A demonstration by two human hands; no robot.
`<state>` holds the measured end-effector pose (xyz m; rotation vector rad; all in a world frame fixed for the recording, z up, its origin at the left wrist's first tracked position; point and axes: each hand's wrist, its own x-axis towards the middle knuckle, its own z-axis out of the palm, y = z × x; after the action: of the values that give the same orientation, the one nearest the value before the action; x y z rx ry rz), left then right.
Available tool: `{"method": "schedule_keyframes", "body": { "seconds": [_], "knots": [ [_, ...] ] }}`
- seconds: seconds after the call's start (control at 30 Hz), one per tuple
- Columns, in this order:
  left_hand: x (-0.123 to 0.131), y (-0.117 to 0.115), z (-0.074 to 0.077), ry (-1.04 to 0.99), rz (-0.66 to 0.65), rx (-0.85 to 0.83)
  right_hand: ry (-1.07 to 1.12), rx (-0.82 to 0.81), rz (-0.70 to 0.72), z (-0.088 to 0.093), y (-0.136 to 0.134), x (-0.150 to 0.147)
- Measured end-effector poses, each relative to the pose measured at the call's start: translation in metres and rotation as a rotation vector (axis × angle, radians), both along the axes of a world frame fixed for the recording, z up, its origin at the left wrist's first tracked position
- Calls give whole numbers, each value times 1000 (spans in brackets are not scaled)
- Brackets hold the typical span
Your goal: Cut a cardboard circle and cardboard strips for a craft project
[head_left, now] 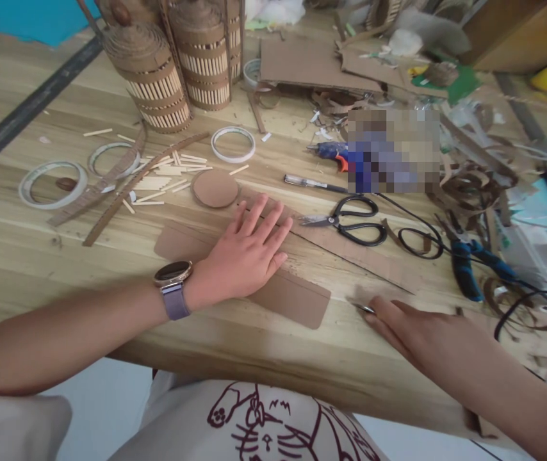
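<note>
My left hand point(242, 253), with a watch point(173, 275) on its wrist, lies flat with fingers spread on brown cardboard. Under its fingertips passes a long thin cardboard strip point(350, 253) that has a dark straight edge. A cardboard piece with rounded corners point(297, 298) sticks out on both sides beneath the palm. To the right, my right hand point(408, 323) is closed around a small knife point(364, 308); only its slim metal end shows, slightly blurred. Black-handled scissors point(338, 219) rest just beyond the strip, and a round cardboard disc point(214, 188) sits beyond my left fingers.
Cardboard-and-stick lantern shapes point(151, 77) stand at the back left. Nearer are loose sticks point(158, 182), tape rolls point(234, 145) and curved strips point(124, 202). On the right lie a pen point(316, 184), a glue gun point(331, 150), blue-handled pliers point(466, 266), cables and cardboard scraps.
</note>
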<state>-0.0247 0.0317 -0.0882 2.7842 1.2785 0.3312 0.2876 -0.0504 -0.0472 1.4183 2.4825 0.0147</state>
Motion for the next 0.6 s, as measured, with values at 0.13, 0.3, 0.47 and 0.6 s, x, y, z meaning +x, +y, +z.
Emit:
{"method": "schedule_keyframes", "body": {
  "seconds": [0.13,0.3,0.47,0.6],
  "knots": [
    [-1,0,1,-22,7,-12,8,-49,88,14,22,-49],
    [-4,3,-1,-75,24,-18,-86,-161,84,25,50,-116],
    [-5,5,-3,-121,10,-31,-166,-204,96,31,58,-139],
    [-3,5,0,-109,27,-42,-182,-229,80,34,59,-144]
  ]
}}
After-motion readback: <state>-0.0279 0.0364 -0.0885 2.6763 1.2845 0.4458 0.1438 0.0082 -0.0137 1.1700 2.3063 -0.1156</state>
